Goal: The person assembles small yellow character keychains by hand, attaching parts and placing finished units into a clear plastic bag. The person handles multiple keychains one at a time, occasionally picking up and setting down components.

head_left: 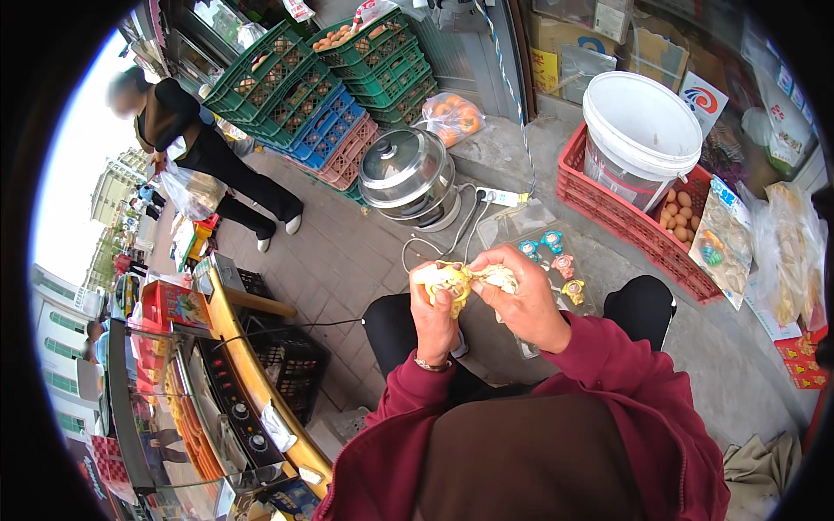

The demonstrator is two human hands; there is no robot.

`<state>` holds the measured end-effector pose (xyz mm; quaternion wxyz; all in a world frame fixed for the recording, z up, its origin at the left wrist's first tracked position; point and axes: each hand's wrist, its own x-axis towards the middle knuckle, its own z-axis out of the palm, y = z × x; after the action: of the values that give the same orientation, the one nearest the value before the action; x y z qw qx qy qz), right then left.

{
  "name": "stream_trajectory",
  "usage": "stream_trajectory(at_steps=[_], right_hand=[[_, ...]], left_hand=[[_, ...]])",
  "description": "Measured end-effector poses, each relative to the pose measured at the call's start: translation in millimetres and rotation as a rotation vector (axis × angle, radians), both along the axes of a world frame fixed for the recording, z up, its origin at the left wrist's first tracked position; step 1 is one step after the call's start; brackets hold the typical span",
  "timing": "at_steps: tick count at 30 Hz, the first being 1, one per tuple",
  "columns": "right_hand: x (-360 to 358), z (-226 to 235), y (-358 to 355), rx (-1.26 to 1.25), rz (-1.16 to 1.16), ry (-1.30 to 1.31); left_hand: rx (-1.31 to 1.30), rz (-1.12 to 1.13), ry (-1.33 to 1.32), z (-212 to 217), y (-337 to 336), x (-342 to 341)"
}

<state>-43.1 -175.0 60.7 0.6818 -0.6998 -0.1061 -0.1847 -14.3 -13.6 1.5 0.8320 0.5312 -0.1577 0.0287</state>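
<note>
Fingers (445, 295) of both hands pinch yellow toy (453, 280) over open paving (347, 260).

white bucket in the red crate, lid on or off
On. The white bucket stands upright in the red crate, and a white lid covers its whole top, so nothing inside shows.

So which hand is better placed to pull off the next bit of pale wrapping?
Probably the right hand: its fingertips already pinch the pale wrapping, while the left hand is wrapped around the yellow item, steadying it.
</note>
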Motion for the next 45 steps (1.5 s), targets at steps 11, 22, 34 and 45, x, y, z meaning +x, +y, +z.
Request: stream_trajectory(at_steps=[11,22,34,45], right_hand=[[14.8,7.0,-13.6,-0.317,-0.090,-0.425],[12.7,-8.5,-28.7,-0.726,-0.208,-0.579],[5.2,2.9,-8.6,-0.172,0.038,-0.191],[-0.2,18.4,-10.6,-0.070,0.111,-0.140]], left_hand=[[0.489,-0.067,-0.201,3.3,-4.2,-6.3],[0.220,0.035,-0.100,4.6,12.3,9.4],[0.231,0.091,-0.237,12.2,23.4,-5.9],[0.201,0.082,-0.269,9.2,21.2,-9.5]])
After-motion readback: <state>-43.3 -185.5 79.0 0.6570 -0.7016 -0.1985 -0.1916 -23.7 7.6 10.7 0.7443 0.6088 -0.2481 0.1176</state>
